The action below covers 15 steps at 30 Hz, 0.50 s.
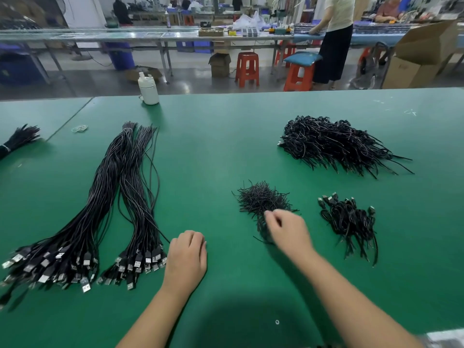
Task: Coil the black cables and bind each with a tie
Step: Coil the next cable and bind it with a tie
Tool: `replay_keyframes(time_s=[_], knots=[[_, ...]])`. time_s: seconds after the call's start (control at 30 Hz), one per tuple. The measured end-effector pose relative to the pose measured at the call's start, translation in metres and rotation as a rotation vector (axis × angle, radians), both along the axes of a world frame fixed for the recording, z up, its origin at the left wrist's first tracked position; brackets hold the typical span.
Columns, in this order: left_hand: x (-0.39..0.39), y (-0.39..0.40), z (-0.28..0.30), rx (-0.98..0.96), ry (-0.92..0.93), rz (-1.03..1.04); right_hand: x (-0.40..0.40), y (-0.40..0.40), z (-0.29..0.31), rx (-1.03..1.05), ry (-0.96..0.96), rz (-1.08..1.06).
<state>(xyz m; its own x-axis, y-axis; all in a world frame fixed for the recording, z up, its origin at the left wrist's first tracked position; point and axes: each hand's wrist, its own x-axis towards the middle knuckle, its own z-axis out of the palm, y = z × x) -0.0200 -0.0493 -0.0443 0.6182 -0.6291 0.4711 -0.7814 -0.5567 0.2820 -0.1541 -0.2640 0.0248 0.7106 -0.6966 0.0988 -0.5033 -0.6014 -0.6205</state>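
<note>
Straight black cables [120, 197]: far left on the green worktop [226, 136], plugs toward you. Left hand [187, 257]: beside the plugs, fingers curled, holding nothing visible. Tie pile [261, 200]: centre; your right hand [288, 231] reaches in, blurred, grip unclear. Pinch a single tie. Coiled cables [349, 222]: right.

A single head-worn wide-angle view looks forward and down from close above the green table [226, 136]; both forearms enter from the bottom edge. Beyond the table's far edge it takes in the workshop floor and benches.
</note>
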Motion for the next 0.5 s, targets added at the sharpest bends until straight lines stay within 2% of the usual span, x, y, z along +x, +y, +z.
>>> replay_keyframes(time_s=[0.1,0.2,0.27,0.33,0.4,0.5], knots=[[0.0,0.002,-0.001,0.017,-0.003,-0.044,0.02,0.044,-0.026,-0.014,0.029,0.051],[0.002,0.008,0.0,0.115,-0.043,-0.108,0.026,0.064,-0.046,-0.216,0.06,0.1],[0.01,0.018,0.007,0.227,-0.104,-0.124,0.026,0.07,-0.055,-0.428,0.071,0.143],[0.025,0.028,0.018,0.407,-0.078,-0.047,0.025,0.073,-0.064,-0.553,0.072,0.15],[0.04,0.038,0.027,0.581,-0.027,0.069,0.026,0.072,-0.071,-0.615,0.051,0.156],[0.05,0.043,0.034,0.713,-0.008,0.098,0.024,0.072,-0.073,-0.623,0.02,0.144]])
